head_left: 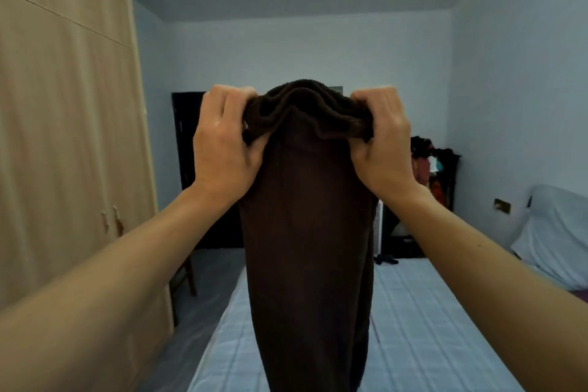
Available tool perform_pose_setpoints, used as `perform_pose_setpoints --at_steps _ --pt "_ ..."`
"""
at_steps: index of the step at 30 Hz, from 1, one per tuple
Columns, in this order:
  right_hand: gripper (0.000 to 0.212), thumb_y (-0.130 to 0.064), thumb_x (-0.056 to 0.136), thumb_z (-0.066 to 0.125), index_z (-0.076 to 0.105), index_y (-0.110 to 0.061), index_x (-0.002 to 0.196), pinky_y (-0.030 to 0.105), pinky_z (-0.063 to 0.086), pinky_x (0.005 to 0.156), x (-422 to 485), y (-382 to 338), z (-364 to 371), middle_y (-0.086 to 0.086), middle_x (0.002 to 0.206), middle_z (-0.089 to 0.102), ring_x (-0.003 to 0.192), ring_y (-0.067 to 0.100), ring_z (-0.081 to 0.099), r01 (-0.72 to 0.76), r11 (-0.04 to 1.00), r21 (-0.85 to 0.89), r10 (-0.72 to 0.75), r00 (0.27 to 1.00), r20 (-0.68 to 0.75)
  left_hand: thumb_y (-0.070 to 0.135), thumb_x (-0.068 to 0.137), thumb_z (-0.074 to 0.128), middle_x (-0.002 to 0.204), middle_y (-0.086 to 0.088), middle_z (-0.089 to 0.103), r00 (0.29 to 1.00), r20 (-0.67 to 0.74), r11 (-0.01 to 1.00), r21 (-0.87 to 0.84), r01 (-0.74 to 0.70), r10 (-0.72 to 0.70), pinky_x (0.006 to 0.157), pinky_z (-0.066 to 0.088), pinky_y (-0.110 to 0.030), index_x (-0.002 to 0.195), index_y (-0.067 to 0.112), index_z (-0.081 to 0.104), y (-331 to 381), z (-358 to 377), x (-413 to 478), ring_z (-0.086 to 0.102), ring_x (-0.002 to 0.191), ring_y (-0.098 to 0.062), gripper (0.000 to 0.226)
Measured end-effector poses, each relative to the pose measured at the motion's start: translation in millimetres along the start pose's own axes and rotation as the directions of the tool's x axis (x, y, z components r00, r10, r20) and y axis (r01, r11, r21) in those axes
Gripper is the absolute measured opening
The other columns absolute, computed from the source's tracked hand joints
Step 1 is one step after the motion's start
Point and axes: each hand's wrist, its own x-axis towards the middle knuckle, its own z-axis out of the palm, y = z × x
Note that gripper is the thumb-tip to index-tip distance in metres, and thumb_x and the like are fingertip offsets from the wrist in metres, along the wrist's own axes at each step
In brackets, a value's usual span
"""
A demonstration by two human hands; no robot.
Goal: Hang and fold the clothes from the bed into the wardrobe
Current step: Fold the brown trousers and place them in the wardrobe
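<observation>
Up at chest height over the bed (413,328), the left hand (224,143) and the right hand (381,140) are each clamped on one end of the bunched top edge of a dark brown fleecy garment (307,248), fingers curled over the gathered band. The two hands sit apart with the fabric sagging between them, and the rest hangs straight down in a long column above the pale blue quilted cover. The closed wooden wardrobe (70,137) stands along the left. Far back by the wall, a rack of mixed clothes (429,165) stands beside a dark doorway (187,149).
</observation>
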Motion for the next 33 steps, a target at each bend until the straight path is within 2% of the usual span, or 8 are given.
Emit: perform_pose_setpoints --at_steps 4,8,13,15,18,25,29,33 --pt "0.027 0.008 0.078 0.059 0.06 -0.004 0.102 0.015 0.037 0.075 11.0 -54.4 -31.7 0.007 0.099 0.053 0.088 0.023 0.053 0.029 0.999 -0.018 -0.029 0.999 -0.026 0.023 0.091 0.073 0.097 -0.014 0.052 0.999 -0.041 0.999 -0.042 -0.018 0.016 0.075 0.035 -0.021 0.103 0.001 0.058 20.4 -52.5 11.0 0.05 0.086 -0.026 0.03" --pt "0.021 0.004 0.082 0.061 0.059 -0.001 0.103 0.026 0.044 0.074 26.6 -111.6 -63.0 0.012 0.098 0.055 0.087 0.024 0.054 0.054 0.999 0.004 -0.054 0.996 -0.066 0.024 0.091 0.073 0.1 -0.015 0.053 0.996 -0.076 0.994 -0.1 -0.054 0.047 0.078 0.036 -0.017 0.106 0.0 0.058 41.0 -109.5 27.4 0.051 0.088 -0.026 0.032" --pt "0.019 0.0 0.085 0.068 0.059 -0.001 0.102 0.008 0.032 0.076 54.7 -159.5 -82.6 0.001 0.096 0.051 0.085 0.006 0.044 0.112 0.994 -0.008 -0.112 0.987 -0.114 0.021 0.091 0.074 0.098 -0.015 0.054 0.983 -0.138 0.988 -0.077 -0.13 0.119 0.079 0.033 -0.012 0.107 0.001 0.062 54.7 -165.5 53.9 0.047 0.089 -0.019 0.029" --pt "0.02 -0.002 0.086 0.069 0.059 -0.002 0.103 0.006 0.031 0.075 56.7 -169.6 -83.5 0.002 0.097 0.051 0.085 0.004 0.042 0.114 0.993 -0.014 -0.115 0.988 -0.101 0.019 0.091 0.073 0.098 -0.016 0.055 0.983 -0.124 0.988 -0.051 -0.144 0.137 0.078 0.037 -0.018 0.108 0.001 0.063 55.1 -177.5 56.0 0.05 0.089 -0.024 0.027" --pt "0.021 -0.002 0.085 0.067 0.059 -0.003 0.104 0.009 0.032 0.075 47.2 -175.8 -78.0 0.006 0.098 0.054 0.085 0.01 0.046 0.09 0.996 -0.015 -0.091 0.995 -0.035 0.017 0.09 0.073 0.099 -0.015 0.055 0.986 -0.094 0.99 -0.032 -0.138 0.134 0.076 0.039 -0.024 0.109 0.0 0.063 48.8 -182.3 47.1 0.051 0.089 -0.027 0.027" --pt "0.026 -0.005 0.084 0.071 0.06 -0.008 0.107 0.005 0.036 0.077 3.2 -137.1 -32.2 0.002 0.099 0.054 0.085 0.004 0.047 -0.044 0.999 0.028 0.04 0.991 0.126 0.015 0.084 0.076 0.105 -0.008 0.053 0.999 0.034 1.0 -0.017 -0.022 0.022 0.08 0.036 -0.019 0.116 0.009 0.061 1.6 -134.9 -2.2 0.05 0.094 -0.022 0.036" --pt "0.03 -0.008 0.084 0.073 0.059 -0.012 0.11 0.006 0.037 0.08 -50.9 -76.9 14.3 0.004 0.103 0.056 0.089 0.006 0.05 -0.192 0.981 0.002 0.185 0.952 0.245 0.016 0.081 0.078 0.107 -0.006 0.053 0.985 0.157 0.997 0.007 0.076 -0.076 0.08 0.043 -0.026 0.119 0.011 0.06 -34.7 -69.1 -56.5 0.05 0.096 -0.02 0.042" --pt "0.029 -0.012 0.084 0.073 0.058 -0.016 0.108 0.009 0.039 0.079 -123.0 7.6 74.0 -0.001 0.102 0.055 0.088 0.008 0.052 -0.321 0.946 -0.035 0.315 0.895 0.315 0.019 0.083 0.077 0.109 -0.005 0.053 0.944 0.297 0.99 0.023 0.14 -0.141 0.085 0.04 -0.023 0.121 0.013 0.057 -80.5 17.4 -127.9 0.05 0.1 -0.021 0.044"
